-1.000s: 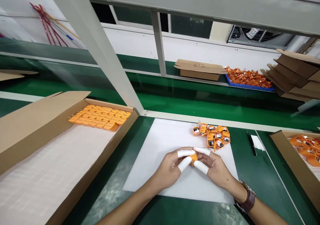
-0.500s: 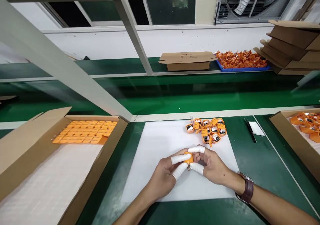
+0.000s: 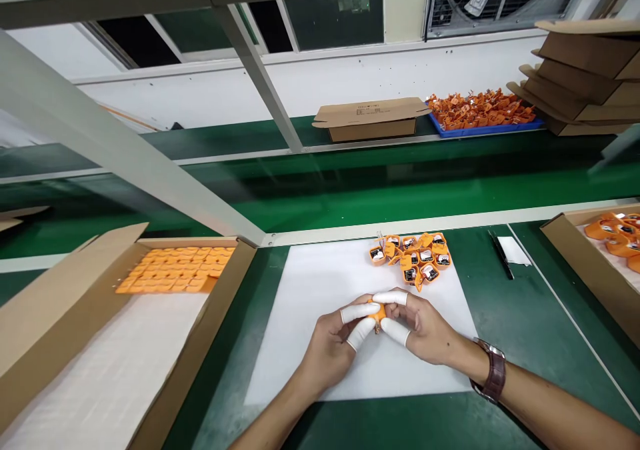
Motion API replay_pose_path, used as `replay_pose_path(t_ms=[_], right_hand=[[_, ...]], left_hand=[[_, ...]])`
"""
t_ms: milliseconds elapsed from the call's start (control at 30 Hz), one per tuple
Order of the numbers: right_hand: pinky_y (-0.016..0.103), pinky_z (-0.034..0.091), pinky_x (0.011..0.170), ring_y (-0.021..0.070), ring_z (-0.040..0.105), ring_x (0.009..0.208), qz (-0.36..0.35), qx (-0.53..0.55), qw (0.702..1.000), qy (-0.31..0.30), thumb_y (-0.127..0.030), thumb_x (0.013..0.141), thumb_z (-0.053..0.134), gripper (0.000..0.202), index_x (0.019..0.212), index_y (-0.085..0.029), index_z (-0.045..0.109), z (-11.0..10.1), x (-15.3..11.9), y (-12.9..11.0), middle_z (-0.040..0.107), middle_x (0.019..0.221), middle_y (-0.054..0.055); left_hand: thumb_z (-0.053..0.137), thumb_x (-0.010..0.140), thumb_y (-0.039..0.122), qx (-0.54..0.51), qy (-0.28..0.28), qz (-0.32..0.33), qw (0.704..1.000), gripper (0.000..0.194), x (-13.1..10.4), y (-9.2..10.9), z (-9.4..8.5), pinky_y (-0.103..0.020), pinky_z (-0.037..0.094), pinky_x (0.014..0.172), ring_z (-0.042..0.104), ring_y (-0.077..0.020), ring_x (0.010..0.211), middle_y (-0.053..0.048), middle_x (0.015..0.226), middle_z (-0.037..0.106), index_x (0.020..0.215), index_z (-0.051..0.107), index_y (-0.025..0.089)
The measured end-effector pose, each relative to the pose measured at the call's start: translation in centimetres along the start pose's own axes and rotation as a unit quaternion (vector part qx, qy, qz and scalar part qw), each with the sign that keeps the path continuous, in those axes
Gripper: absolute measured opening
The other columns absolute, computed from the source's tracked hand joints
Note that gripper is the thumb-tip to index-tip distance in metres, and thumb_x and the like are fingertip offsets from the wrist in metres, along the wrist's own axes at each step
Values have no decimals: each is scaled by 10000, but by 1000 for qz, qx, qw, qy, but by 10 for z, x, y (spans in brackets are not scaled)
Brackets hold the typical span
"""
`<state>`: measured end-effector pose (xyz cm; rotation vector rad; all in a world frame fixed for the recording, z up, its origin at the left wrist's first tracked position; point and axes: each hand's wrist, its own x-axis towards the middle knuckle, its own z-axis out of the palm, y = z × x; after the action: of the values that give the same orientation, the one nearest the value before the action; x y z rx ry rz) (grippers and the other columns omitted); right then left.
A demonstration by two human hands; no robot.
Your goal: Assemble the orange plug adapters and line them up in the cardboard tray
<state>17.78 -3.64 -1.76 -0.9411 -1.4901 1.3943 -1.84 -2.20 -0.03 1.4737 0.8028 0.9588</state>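
Between my fingertips is a small orange plastic case (image 3: 378, 313), with a little metal piece sticking out at its near side. My left hand (image 3: 334, 347) pinches it from the left, and my right hand (image 3: 425, 327) grips it from the right. White finger cots cover the thumb and index finger of both hands. Much of the case is hidden behind the fingers. Under the hands lies a white sheet (image 3: 285, 363). Just beyond them, several open orange cases (image 3: 415, 258) with black and white parts inside are grouped on the sheet's far right corner.
At left, a cardboard box (image 3: 240, 270) holds rows of orange cases (image 3: 180, 269). Another box (image 3: 565, 237) with orange parts stands at right, near a black pen (image 3: 501, 257). On the back shelf are a blue tray (image 3: 480, 131) of orange parts and stacked cartons (image 3: 590, 80).
The view has tilted slightly. Both hands still hold the orange case in nearly the same place, with the fingers and thumbs shifted a little around it.
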Motion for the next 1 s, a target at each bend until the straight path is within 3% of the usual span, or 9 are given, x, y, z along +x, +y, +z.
replay_pose_path(t_ms=[200, 367, 567, 800, 1000], right_hand=[[331, 520, 801, 155, 582, 816, 10, 10, 1000, 19, -246, 918, 619, 288, 1204, -217, 613, 4, 1, 3, 562, 899, 6], [347, 532, 830, 162, 604, 838, 19, 24, 999, 13, -327, 935, 629, 322, 1237, -220, 602, 4, 2, -1, 557, 897, 7], [351, 529, 835, 168, 614, 854, 12, 19, 1000, -4, -306, 935, 645, 336, 1256, -224, 586, 2, 1, 0, 556, 917, 11], [316, 533, 766, 147, 568, 782, -5, -32, 999, 31, -291, 925, 641, 171, 1074, -208, 637, 6, 2, 1, 550, 899, 12], [350, 554, 830, 165, 603, 819, 49, 5, 998, 35, -370, 917, 650, 442, 1314, -200, 558, 8, 4, 3, 595, 873, 14]], left_hand=[[691, 908, 290, -17, 13, -36, 999, 236, -2, -2, -2, -362, 599, 959, 695, -256, 1140, -84, 1324, 691, 1125, 765, 234], [710, 892, 306, -36, -12, -70, 997, 275, -1, 3, -5, -405, 563, 1017, 688, -265, 1146, -94, 1381, 651, 1151, 752, 225], [731, 869, 384, -27, 6, -91, 995, 301, 0, 7, -5, -399, 555, 1026, 676, -286, 1163, -105, 1287, 708, 1108, 771, 205], [719, 867, 432, -16, 37, -89, 995, 334, -2, 3, 3, -413, 568, 1003, 682, -293, 1153, -125, 1237, 730, 1086, 771, 185], [713, 873, 415, -36, 42, -90, 994, 319, -2, -1, 4, -426, 546, 1036, 684, -287, 1159, -120, 1294, 703, 1092, 757, 187]])
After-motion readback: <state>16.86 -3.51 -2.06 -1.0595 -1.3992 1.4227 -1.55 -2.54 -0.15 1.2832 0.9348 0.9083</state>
